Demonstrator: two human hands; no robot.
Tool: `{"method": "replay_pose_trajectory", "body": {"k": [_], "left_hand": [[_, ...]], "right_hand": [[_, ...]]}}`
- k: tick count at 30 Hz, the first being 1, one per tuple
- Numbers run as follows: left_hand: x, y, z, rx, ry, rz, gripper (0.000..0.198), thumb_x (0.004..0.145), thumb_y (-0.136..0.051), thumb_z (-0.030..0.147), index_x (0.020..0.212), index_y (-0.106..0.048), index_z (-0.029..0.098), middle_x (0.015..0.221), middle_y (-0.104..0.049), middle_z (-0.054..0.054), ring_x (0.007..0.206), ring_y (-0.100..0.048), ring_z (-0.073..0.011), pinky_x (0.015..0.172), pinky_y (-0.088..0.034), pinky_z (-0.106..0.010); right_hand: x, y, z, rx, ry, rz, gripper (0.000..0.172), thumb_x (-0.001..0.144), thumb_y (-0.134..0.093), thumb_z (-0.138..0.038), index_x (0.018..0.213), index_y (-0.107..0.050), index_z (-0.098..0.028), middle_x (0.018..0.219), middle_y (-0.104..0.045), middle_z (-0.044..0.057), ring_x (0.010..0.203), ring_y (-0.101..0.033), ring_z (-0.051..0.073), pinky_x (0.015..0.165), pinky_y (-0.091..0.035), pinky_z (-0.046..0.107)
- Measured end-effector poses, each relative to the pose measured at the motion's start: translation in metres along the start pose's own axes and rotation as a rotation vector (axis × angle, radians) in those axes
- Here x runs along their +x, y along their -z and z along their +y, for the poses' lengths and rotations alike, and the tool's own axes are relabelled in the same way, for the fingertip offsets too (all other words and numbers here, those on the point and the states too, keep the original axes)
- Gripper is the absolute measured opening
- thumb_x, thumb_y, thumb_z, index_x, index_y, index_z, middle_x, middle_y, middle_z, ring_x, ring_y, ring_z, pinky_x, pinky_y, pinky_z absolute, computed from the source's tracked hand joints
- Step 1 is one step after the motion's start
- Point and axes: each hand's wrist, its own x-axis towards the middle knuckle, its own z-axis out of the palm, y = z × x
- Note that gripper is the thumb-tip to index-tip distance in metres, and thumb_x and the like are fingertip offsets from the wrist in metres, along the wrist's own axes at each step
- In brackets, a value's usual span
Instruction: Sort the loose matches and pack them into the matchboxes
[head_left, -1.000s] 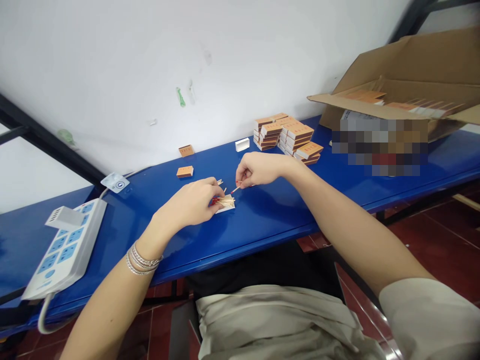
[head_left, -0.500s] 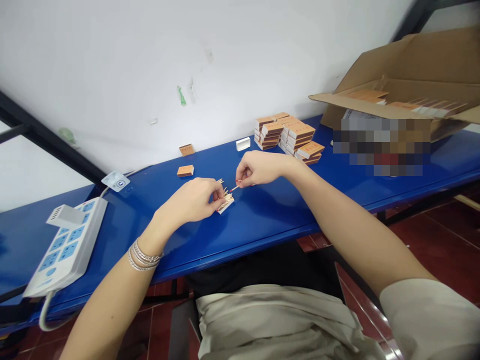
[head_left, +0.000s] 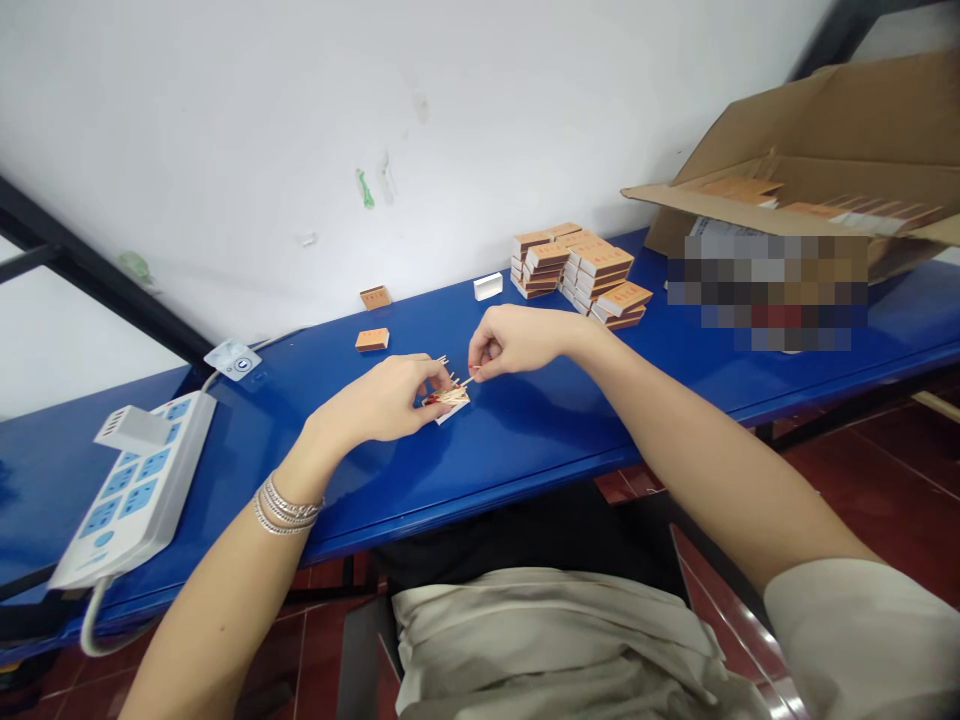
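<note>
My left hand (head_left: 409, 395) rests at a small white matchbox tray (head_left: 454, 411), its thumb and fingers around the tray's left side. Loose matches (head_left: 450, 397) with red heads lie in and across the tray. Just right of it, my right hand (head_left: 499, 345) pinches a match (head_left: 469, 380) between thumb and forefinger, one end near the pile. Some matches (head_left: 442, 360) show beyond my left fingertips. Behind my left hand lies an orange matchbox (head_left: 372, 340), and another orange piece (head_left: 375, 298) leans at the wall.
Stacked orange matchboxes (head_left: 581, 265) stand at the back, beside a white tray on its side (head_left: 487, 287). An open cardboard box (head_left: 840, 125) is at the right. On the left are a power strip (head_left: 142, 490) and a white device (head_left: 232, 360) on the blue table (head_left: 540, 430).
The match in my right hand has come closer to the tray. My left thumb and fingers have parted slightly, and more matches show between them.
</note>
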Motion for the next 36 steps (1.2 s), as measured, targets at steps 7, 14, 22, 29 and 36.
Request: {"method": "replay_pose_trajectory", "body": {"k": [7, 14, 22, 29, 36], "left_hand": [[0.0, 0.003, -0.002, -0.015, 0.01, -0.001, 0.027, 0.088, -0.058, 0.041, 0.101, -0.067, 0.019, 0.096, -0.068, -0.005, 0.081, -0.062, -0.0186, 0.072, -0.047, -0.03], [-0.003, 0.003, -0.011, 0.057, 0.091, -0.02, 0.048, 0.078, -0.067, 0.055, 0.107, -0.064, 0.017, 0.099, -0.067, -0.008, 0.086, -0.063, -0.0227, 0.075, -0.047, -0.033], [-0.007, 0.008, -0.015, -0.007, 0.146, -0.088, 0.055, 0.078, -0.065, 0.058, 0.116, -0.061, 0.019, 0.086, -0.068, -0.004, 0.074, -0.063, -0.018, 0.065, -0.045, -0.028], [-0.004, 0.006, -0.012, -0.052, 0.163, -0.134, 0.041, 0.081, -0.063, 0.054, 0.1, -0.06, 0.018, 0.077, -0.069, -0.002, 0.063, -0.061, -0.0165, 0.056, -0.041, -0.027], [-0.003, 0.004, -0.013, -0.087, 0.163, -0.139, 0.044, 0.083, -0.063, 0.05, 0.112, -0.061, 0.017, 0.081, -0.071, -0.004, 0.066, -0.063, -0.0159, 0.059, -0.045, -0.026]], "right_hand": [[0.001, -0.007, -0.006, 0.077, 0.062, -0.02, 0.019, 0.074, -0.069, -0.031, 0.083, -0.078, -0.017, 0.067, -0.071, 0.001, 0.057, -0.058, 0.011, 0.059, -0.04, 0.024], [0.009, -0.021, -0.018, 0.069, 0.078, 0.074, 0.018, 0.075, -0.067, -0.028, 0.084, -0.077, -0.015, 0.072, -0.072, 0.003, 0.061, -0.059, 0.011, 0.06, -0.04, 0.023], [0.004, -0.012, -0.013, 0.097, 0.045, 0.148, 0.023, 0.074, -0.07, -0.034, 0.087, -0.078, -0.017, 0.072, -0.072, 0.003, 0.066, -0.062, 0.013, 0.063, -0.042, 0.024], [0.013, -0.03, -0.021, 0.2, 0.11, 0.192, 0.023, 0.075, -0.07, -0.036, 0.084, -0.076, -0.016, 0.075, -0.073, 0.003, 0.066, -0.061, 0.012, 0.066, -0.042, 0.025], [0.005, -0.014, -0.013, 0.132, 0.018, 0.149, 0.036, 0.072, -0.073, -0.046, 0.091, -0.075, -0.016, 0.082, -0.074, 0.005, 0.071, -0.065, 0.014, 0.067, -0.044, 0.025]]}}
